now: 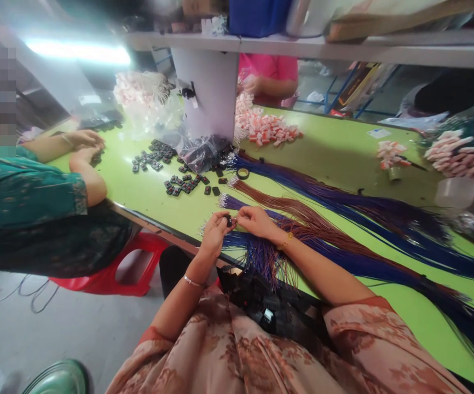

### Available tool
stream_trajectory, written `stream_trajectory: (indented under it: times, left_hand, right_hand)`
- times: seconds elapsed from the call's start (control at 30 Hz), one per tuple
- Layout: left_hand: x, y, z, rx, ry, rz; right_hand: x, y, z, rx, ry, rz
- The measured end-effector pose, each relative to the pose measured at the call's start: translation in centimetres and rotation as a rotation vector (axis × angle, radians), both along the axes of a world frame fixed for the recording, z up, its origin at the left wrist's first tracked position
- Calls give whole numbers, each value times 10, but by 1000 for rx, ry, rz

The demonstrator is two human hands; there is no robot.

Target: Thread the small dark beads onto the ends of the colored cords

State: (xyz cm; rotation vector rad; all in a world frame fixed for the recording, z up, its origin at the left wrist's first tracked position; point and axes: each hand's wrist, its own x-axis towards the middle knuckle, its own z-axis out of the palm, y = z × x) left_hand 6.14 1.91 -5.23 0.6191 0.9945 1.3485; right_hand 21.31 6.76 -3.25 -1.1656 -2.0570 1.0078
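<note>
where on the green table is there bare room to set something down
Bare patches on the green table: one between the co-worker's elbow and the nearer black pieces; another right of the orange-and-white pieces, behind the purple-blue wires. It's crowded around the left hand and right hand, beside the brown wires.

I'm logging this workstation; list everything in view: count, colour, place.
Table: one, green, centre
Blocks: many, black, mid-table
Wire bundles: several, blue and brown, right
Pieces: many, orange-white, far side
Plastic bags: several, translucent, far side
Ring: one, dark, beside blocks
Stool: one, red, left
Box: one, blue, top
Lamp: one, white, upper left
Seated person: one, teal clothing, left
Far person: one, pink top, beyond table
Left hand: one, bare, holding a block
Right hand: one, bare, beside it
</note>
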Motion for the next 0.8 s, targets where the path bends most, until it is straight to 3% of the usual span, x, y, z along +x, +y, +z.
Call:
stream_trajectory:
  times: [0.23,0.5,0.67,0.8]
  left_hand:
    - [-1,-1,2,16,6,-19]
    - [1,-2,-1,58,78,-20]
    - [0,-1,-1,-2,64,-33]
    - [-3,1,-3,-24,41,-41]
  right_hand:
    - [-2,0,-2,31,-51,-38]
    - [-6,-1,1,-43,-45,-30]
    - [-3,-7,6,186,-125,44]
    - [-3,-11,6,232,-197,71]
